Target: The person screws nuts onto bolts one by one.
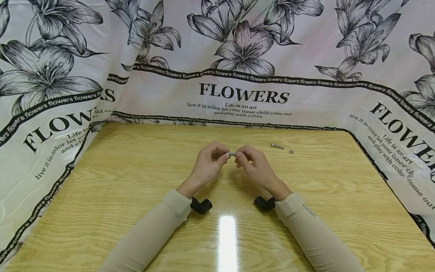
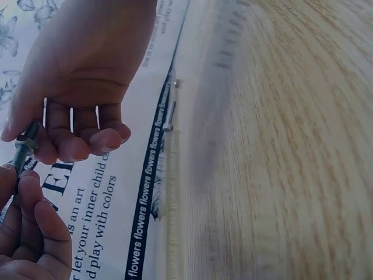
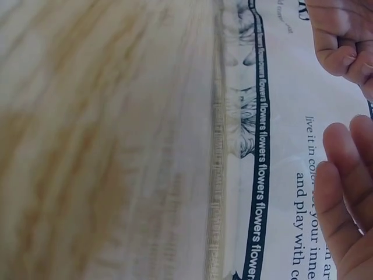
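In the head view both hands meet above the table around a small metal bolt [image 1: 232, 154]. My left hand [image 1: 208, 162] pinches the bolt between thumb and fingers. In the left wrist view a nut [image 2: 26, 142] sits on the bolt's threaded shank [image 2: 21, 156], near its end. The thumb and index finger of my right hand [image 1: 255, 166] are at that nut, one on each side, while its other fingers are loosely bent. The left fingers cover the bolt's other end. In the right wrist view only parts of both hands show; the bolt is out of sight.
A second bolt [image 1: 277, 146] and a loose nut [image 1: 291, 151] lie on the wooden table [image 1: 136, 181], beyond the right hand. Black wrist-worn pieces [image 1: 201, 206] hang by both sleeves. Flower-printed cloth [image 1: 153, 98] stands behind the table and along both sides.
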### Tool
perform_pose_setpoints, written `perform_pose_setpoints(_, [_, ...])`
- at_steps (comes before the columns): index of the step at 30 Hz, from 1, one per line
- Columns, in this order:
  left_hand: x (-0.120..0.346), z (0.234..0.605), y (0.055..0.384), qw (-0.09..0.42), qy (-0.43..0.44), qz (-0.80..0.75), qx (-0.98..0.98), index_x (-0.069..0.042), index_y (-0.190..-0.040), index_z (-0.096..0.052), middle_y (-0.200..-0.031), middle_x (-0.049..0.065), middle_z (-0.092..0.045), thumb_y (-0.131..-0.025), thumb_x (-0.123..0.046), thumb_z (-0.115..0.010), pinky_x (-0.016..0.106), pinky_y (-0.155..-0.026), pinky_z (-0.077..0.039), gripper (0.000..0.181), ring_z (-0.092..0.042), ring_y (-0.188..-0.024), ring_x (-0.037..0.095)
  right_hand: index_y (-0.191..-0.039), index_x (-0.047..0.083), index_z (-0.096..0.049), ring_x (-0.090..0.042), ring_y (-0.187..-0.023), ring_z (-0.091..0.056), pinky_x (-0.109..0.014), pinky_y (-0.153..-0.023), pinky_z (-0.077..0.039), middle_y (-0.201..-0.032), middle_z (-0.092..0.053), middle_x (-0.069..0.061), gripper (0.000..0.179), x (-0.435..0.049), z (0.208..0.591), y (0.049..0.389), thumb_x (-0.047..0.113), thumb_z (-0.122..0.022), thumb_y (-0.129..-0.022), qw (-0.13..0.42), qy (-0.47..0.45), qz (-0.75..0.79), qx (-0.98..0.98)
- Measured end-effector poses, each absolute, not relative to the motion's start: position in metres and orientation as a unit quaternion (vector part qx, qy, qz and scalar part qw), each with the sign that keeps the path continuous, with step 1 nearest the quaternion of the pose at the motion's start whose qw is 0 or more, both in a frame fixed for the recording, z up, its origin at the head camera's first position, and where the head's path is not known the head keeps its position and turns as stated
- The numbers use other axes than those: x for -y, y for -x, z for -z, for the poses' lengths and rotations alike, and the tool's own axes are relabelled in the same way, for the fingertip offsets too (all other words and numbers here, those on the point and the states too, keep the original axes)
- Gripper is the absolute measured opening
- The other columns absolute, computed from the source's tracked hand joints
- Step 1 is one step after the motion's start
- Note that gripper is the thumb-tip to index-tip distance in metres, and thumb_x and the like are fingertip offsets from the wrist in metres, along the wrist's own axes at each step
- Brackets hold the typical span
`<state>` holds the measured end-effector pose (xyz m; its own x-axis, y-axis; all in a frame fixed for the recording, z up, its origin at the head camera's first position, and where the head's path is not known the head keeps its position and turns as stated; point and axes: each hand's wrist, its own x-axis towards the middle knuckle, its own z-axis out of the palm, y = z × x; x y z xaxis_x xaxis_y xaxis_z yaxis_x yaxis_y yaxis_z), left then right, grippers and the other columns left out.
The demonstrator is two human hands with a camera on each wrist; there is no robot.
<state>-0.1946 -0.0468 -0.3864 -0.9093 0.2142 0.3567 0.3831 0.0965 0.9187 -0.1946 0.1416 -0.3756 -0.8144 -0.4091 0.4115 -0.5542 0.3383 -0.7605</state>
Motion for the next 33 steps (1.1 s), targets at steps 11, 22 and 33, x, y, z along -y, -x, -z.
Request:
perform_pose_setpoints(11, [0.048, 0.386, 0.195, 0.069, 0.203, 0.639, 0.738, -0.004, -0.099, -0.064, -0.091, 0.007, -0.066, -0.091, -0.002, -0.063, 0.032, -0.072, -0.053, 0.008, -0.062, -0.079, 0.020, -0.118, -0.003, -0.050, -0.025, -0.077, -0.062, -0.038, -0.069, -0.051, -0.099, -0.064, -0.019, 0.030, -0.141, 0.369, 0.190, 0.000, -0.061, -0.091, 0.083, -0.307, -0.483, 0.816])
perform_pose_setpoints(22, [0.047, 0.385, 0.194, 0.065, 0.203, 0.643, 0.736, -0.002, -0.100, -0.064, -0.092, 0.009, -0.067, -0.091, -0.003, -0.064, 0.030, -0.069, -0.053, 0.009, -0.063, -0.078, 0.023, -0.101, 0.000, -0.060, -0.033, -0.073, -0.062, -0.038, -0.065, -0.052, -0.086, -0.063, -0.013, 0.009, -0.138, 0.364, 0.186, 0.002, -0.051, -0.098, 0.080, -0.306, -0.491, 0.812])
perform_pose_setpoints(33, [0.048, 0.384, 0.193, 0.067, 0.206, 0.642, 0.736, -0.003, -0.100, -0.064, -0.090, 0.006, -0.066, -0.092, -0.002, -0.062, 0.030, -0.068, -0.052, 0.008, -0.061, -0.076, 0.018, -0.116, -0.003, -0.053, -0.029, -0.077, -0.063, -0.037, -0.067, -0.051, -0.095, -0.064, -0.018, 0.021, -0.140, 0.361, 0.185, 0.004, -0.055, -0.096, 0.065, -0.293, -0.484, 0.822])
